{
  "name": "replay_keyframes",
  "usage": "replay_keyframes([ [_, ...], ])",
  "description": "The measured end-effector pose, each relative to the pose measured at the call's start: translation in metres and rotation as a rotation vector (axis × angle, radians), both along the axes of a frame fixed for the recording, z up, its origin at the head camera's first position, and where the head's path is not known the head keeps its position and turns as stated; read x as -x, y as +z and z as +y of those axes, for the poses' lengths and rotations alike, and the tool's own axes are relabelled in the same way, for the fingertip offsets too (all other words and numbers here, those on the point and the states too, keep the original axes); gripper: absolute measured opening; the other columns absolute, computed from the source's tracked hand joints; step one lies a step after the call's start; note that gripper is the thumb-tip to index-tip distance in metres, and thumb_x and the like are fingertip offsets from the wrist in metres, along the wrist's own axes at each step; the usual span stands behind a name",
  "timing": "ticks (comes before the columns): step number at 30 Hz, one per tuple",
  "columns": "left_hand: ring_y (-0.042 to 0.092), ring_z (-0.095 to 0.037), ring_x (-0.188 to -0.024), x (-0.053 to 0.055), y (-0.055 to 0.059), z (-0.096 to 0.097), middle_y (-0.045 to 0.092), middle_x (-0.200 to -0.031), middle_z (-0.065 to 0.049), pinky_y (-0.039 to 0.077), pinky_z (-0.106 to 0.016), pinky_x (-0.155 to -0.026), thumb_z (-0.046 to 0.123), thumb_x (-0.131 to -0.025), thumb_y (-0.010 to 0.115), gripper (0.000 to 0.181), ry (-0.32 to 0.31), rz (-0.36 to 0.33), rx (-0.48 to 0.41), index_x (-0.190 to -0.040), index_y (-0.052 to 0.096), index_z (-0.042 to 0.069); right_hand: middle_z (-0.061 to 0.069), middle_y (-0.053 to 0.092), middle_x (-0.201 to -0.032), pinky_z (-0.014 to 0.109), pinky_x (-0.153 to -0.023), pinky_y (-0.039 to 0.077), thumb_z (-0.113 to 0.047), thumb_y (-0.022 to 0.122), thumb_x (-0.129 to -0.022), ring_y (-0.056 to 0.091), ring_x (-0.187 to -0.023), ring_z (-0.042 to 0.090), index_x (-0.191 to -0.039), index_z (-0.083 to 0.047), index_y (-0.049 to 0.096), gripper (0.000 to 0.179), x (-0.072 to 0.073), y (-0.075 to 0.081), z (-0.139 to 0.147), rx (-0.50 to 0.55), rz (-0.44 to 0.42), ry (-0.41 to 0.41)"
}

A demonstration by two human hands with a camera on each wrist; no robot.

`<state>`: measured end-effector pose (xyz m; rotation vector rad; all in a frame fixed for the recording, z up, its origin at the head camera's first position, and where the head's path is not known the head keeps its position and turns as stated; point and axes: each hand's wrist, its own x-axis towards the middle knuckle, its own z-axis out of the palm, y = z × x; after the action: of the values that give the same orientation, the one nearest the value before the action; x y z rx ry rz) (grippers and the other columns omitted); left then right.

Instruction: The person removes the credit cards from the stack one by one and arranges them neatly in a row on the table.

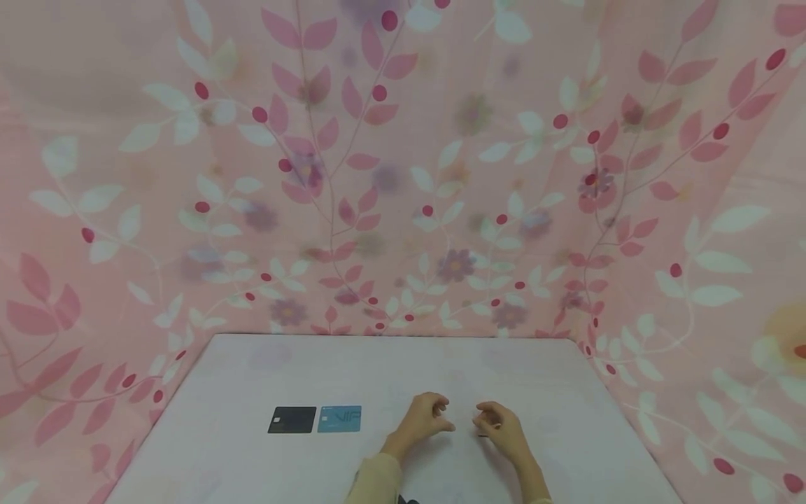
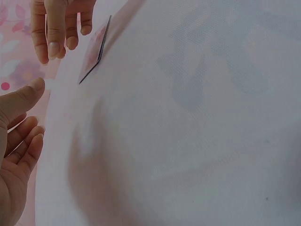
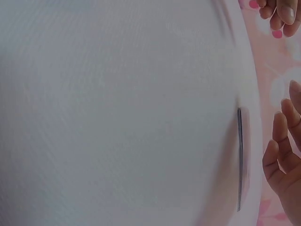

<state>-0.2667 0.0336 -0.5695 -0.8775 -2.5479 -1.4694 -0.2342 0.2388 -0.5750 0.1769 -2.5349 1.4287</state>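
Note:
My left hand (image 1: 423, 421) is over the white table, fingers and thumb loosely bent with a gap between them. Facing it, my right hand (image 1: 502, 428) has relaxed, bent fingers. Beside and below the right hand is a thin, flat, dark-edged card (image 2: 96, 54), its face pinkish and shiny in the left wrist view. The right wrist view shows that card (image 3: 240, 160) edge-on as a narrow dark line, apart from the fingers. Whether it touches the table I cannot tell. Neither hand visibly grips anything.
A black card (image 1: 292, 420) with a chip lies on the white table (image 1: 252, 469), left of my hands. Next to it is a blue card (image 1: 340, 418) marked VIP. A pink floral curtain (image 1: 403, 175) surrounds the table's back and sides.

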Motion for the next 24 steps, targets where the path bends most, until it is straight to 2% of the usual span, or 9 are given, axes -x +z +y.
replay_keyframes([
  [11,0.056,-0.009,-0.073,0.004,0.000,0.018,0.066,-0.085,-0.012,0.047,-0.019,-0.065,0.010,-0.067,0.083,0.040,0.016,-0.007,0.030,-0.099,0.066,-0.007,0.004,0.064,-0.078,0.024,-0.064,0.049,-0.003,0.073,-0.077,0.059,-0.069,0.013,-0.099,0.003,0.065,0.024,0.002,-0.003,0.019,-0.035,-0.007,-0.048],
  [16,0.054,-0.007,-0.071,0.006,-0.001,0.028,0.065,-0.083,-0.010,0.046,-0.018,-0.065,0.010,-0.067,0.083,0.039,0.016,0.013,0.056,-0.098,0.066,-0.006,0.006,0.063,-0.079,0.024,-0.062,0.049,-0.002,0.073,-0.077,0.059,-0.069,0.014,-0.098,0.004,0.065,0.024,0.000,-0.002,0.024,-0.046,-0.008,-0.063],
  [24,0.055,-0.011,-0.071,0.000,-0.001,0.041,0.064,-0.084,-0.011,0.045,-0.019,-0.065,0.011,-0.066,0.083,0.039,0.053,0.007,0.121,-0.097,0.065,-0.005,0.008,0.064,-0.084,0.024,-0.063,0.048,-0.004,0.075,-0.075,0.059,-0.073,0.018,-0.098,0.002,0.065,0.026,-0.002,-0.003,0.033,-0.101,-0.067,-0.103],
])
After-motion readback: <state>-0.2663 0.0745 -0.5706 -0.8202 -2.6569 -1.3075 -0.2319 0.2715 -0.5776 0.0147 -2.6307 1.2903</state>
